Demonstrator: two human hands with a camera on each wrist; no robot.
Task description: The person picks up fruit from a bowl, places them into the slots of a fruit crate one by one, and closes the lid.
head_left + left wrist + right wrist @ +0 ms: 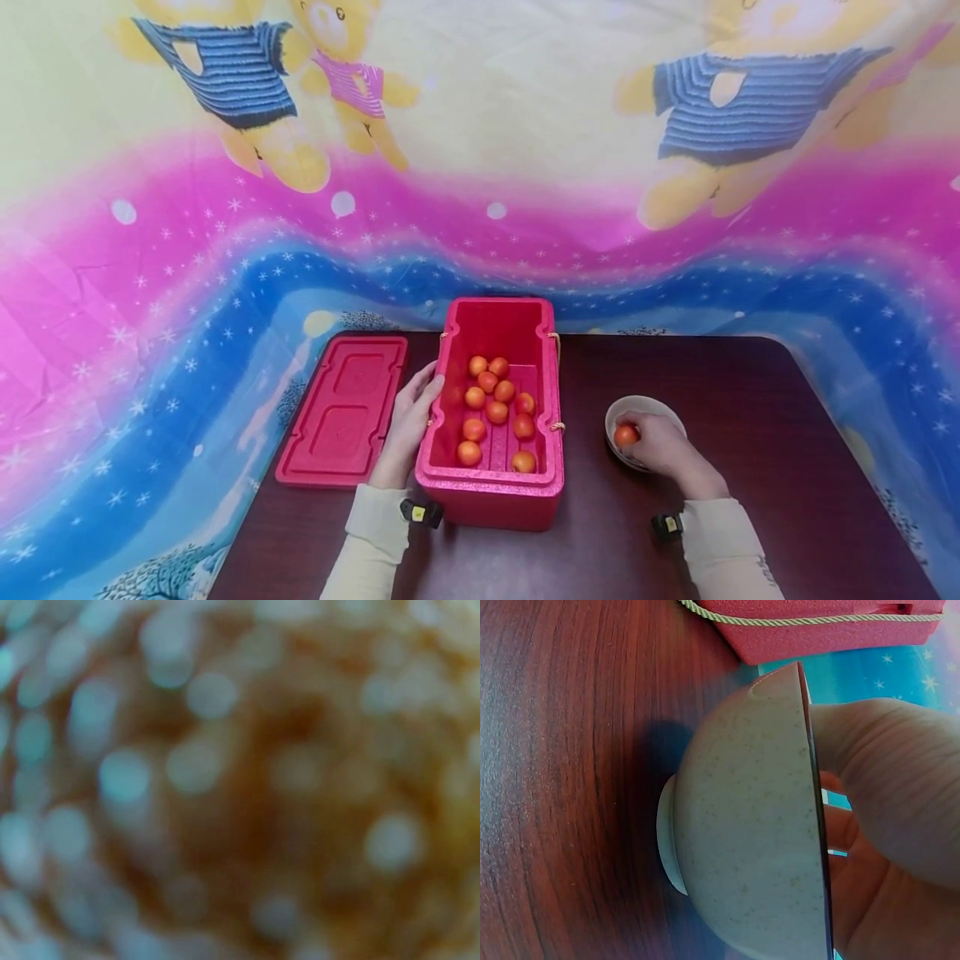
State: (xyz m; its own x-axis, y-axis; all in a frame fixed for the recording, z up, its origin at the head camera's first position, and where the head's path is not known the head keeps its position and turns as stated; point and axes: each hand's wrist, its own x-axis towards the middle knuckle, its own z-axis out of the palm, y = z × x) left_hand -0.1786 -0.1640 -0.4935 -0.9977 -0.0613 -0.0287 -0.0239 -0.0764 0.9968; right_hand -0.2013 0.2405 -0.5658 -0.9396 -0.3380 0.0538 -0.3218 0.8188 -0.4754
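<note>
A red foam box (pixel 489 504) with raised walls stands mid-table, with several small round orange-red fruits (pixel 497 412) on its floor. My left hand (pixel 408 417) rests against the box's left wall, its fingers lying along the outside near the rim. To the right of the box is a speckled off-white bowl (pixel 742 802). At its mouth my right hand (pixel 660 446) pinches one orange-red fruit (pixel 626 434). In the right wrist view the thumb and palm (pixel 900 787) show beyond the bowl's rim, and the bowl hides the fingertips. The left wrist view is only blur.
Left of the box lies its red lid (pixel 341 408), flat on the dark wooden table (pixel 585 542). A twisted yellow cord (pixel 810 620) runs along the box's side. Behind the table hangs a cloth (pixel 495 242) with printed bears.
</note>
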